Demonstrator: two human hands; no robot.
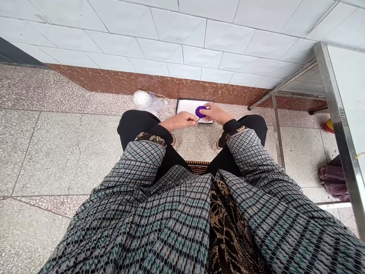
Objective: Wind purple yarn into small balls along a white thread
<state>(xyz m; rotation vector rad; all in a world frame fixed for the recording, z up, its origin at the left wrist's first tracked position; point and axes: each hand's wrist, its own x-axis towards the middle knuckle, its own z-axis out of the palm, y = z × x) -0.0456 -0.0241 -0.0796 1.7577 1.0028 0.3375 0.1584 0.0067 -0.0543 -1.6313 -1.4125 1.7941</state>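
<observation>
1. Our black-trousered knees [135,123] are spread, presumably to give both hands working room.
2. Left hand [181,121]: fingertips pinched together on the thin purple strand [199,119], likely controlling its tension.
3. Right hand [215,113]: thumb and fingers clamped on the small, round purple yarn ball [200,111]. It's between our hands, above the tray; the grip probably steadies it against the strand's pull.
4. White, dark-rimmed rectangular tray [186,105] sits flat beneath, handy as a clean catch surface.
5. White yarn ball [141,99] sits left of it, loose white strands [167,110] between, apparently parked aside.
</observation>
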